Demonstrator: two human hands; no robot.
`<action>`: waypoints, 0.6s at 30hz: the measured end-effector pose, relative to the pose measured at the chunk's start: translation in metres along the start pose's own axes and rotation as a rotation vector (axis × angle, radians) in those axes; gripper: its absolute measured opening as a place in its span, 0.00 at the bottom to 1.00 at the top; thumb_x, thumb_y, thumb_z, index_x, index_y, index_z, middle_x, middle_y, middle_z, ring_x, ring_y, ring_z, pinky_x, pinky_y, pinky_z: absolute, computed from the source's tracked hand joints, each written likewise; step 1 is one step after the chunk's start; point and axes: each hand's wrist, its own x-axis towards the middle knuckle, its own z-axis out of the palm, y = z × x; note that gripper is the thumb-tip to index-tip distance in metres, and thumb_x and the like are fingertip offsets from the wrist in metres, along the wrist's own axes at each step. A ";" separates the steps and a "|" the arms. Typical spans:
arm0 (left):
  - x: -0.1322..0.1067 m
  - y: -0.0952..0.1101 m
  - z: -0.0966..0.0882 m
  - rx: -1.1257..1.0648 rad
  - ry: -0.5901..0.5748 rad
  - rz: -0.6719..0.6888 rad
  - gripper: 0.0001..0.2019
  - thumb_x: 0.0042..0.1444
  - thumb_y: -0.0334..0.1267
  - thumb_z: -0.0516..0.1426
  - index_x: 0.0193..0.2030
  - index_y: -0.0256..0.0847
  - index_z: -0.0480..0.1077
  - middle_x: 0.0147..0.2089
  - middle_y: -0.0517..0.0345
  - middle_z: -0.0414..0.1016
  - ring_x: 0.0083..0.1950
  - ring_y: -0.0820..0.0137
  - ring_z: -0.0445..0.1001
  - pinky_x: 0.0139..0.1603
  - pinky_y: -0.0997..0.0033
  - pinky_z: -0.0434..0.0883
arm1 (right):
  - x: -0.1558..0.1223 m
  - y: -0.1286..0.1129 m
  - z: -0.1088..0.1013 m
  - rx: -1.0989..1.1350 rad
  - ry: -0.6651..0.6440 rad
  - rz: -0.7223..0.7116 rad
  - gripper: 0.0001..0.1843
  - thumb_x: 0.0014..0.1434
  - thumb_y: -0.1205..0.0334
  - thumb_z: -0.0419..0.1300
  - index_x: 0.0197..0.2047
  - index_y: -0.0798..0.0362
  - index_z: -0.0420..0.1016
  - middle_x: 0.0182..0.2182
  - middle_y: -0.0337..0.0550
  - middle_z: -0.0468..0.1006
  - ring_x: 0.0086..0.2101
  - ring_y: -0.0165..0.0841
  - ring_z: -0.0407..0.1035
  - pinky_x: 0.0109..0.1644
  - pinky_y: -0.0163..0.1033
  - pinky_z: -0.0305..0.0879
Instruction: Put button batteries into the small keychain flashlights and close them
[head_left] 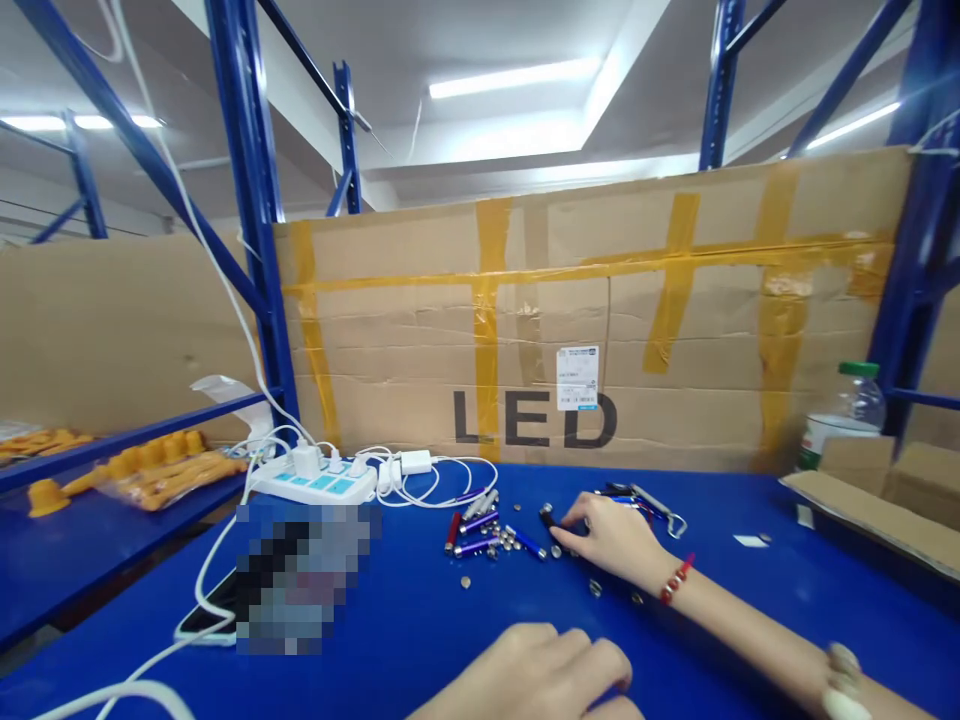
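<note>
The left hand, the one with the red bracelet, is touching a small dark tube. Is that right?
Not the left hand: the head view shows that the right hand, the one with the red bracelet, is touching a small dark tube.

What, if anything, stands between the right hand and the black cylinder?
Nothing visible: the right hand reaches right up to the black cylinder. A small silver disc lies just on the near side, not in between.
</note>
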 end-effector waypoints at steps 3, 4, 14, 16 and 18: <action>0.000 -0.022 0.022 0.053 -0.041 0.099 0.05 0.59 0.37 0.50 0.33 0.40 0.62 0.31 0.63 0.67 0.27 0.76 0.63 0.22 0.74 0.56 | -0.005 0.003 0.002 0.020 0.005 0.015 0.10 0.51 0.56 0.56 0.30 0.49 0.78 0.36 0.40 0.75 0.35 0.36 0.71 0.34 0.37 0.62; -0.001 -0.028 0.029 0.070 -0.070 0.107 0.06 0.58 0.38 0.50 0.32 0.39 0.62 0.29 0.62 0.67 0.27 0.75 0.64 0.22 0.74 0.56 | -0.006 0.003 0.000 0.020 0.003 0.012 0.09 0.50 0.58 0.56 0.28 0.49 0.77 0.36 0.39 0.75 0.34 0.35 0.71 0.34 0.37 0.62; -0.007 -0.060 0.044 -0.248 0.018 -0.602 0.31 0.55 0.43 0.54 0.62 0.40 0.47 0.56 0.48 0.63 0.55 0.63 0.65 0.52 0.64 0.67 | -0.026 -0.006 -0.002 0.437 0.227 -0.368 0.11 0.57 0.55 0.56 0.39 0.50 0.76 0.27 0.40 0.74 0.28 0.29 0.67 0.34 0.34 0.63; -0.008 -0.062 0.047 -0.368 0.002 -0.612 0.24 0.56 0.38 0.53 0.59 0.42 0.55 0.52 0.50 0.65 0.52 0.66 0.68 0.50 0.66 0.68 | -0.033 -0.015 0.001 0.517 0.231 -0.442 0.11 0.56 0.56 0.57 0.39 0.51 0.76 0.26 0.40 0.73 0.27 0.28 0.66 0.32 0.32 0.62; -0.008 -0.063 0.048 -0.481 0.007 -0.555 0.14 0.57 0.32 0.49 0.49 0.43 0.65 0.45 0.55 0.68 0.44 0.71 0.71 0.45 0.72 0.69 | -0.037 -0.021 0.002 0.571 0.225 -0.480 0.10 0.57 0.57 0.57 0.39 0.52 0.75 0.26 0.40 0.73 0.27 0.27 0.65 0.31 0.31 0.62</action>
